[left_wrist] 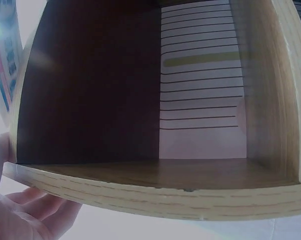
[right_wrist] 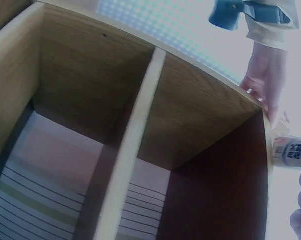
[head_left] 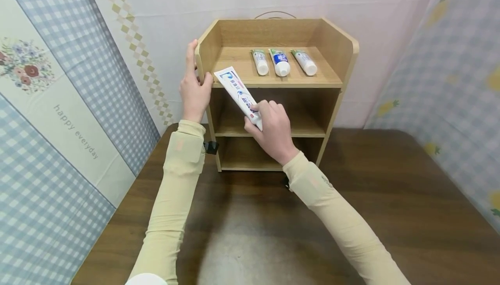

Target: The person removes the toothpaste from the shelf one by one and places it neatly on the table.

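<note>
The right hand (head_left: 273, 129) pinches a white toothpaste tube (head_left: 237, 90) near its lower end, slanting it across the upper board's front edge (head_left: 297, 86), while the left hand (head_left: 195, 96) grips the shelf unit's left side panel (head_left: 207, 55). Held by one end, the tube could twist in the pinch; a low pass might snag the board, and a rightward swing could knock the nearest lying tube (head_left: 260, 63).
</note>
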A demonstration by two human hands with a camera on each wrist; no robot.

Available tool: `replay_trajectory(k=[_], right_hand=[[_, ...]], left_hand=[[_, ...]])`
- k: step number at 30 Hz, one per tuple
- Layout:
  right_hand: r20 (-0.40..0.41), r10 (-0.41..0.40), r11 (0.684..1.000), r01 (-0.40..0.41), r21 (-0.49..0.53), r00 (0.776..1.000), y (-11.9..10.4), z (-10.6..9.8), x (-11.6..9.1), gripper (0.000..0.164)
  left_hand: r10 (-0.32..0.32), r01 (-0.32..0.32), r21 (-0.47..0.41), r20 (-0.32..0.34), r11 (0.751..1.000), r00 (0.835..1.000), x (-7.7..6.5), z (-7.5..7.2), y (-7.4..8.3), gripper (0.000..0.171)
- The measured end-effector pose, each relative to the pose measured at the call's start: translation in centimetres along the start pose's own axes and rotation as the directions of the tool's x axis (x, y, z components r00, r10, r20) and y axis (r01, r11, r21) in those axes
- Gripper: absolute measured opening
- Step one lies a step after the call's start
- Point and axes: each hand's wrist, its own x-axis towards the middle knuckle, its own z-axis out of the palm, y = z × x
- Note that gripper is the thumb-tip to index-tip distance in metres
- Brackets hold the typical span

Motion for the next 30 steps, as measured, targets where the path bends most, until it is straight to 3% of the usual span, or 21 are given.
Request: replay_trajectory(k=[14,30], right_hand=[[-0.134,-0.008,0.996,0.02,0.085,0.991,0.8,-2.6,-3.7,0.023],[-0.181,0.071,0.991,-0.049,0.123,0.981,2.8,-5.7,-7.0,0.022]], left_hand=[[-0.013,0.013,-0.028,-0.009,1.0,1.0,-0.2,0.2,-0.4,0.072],[-0.02,0.02,-0.026,-0.027,0.999,0.999,0.2,0.7,-0.6,0.071]])
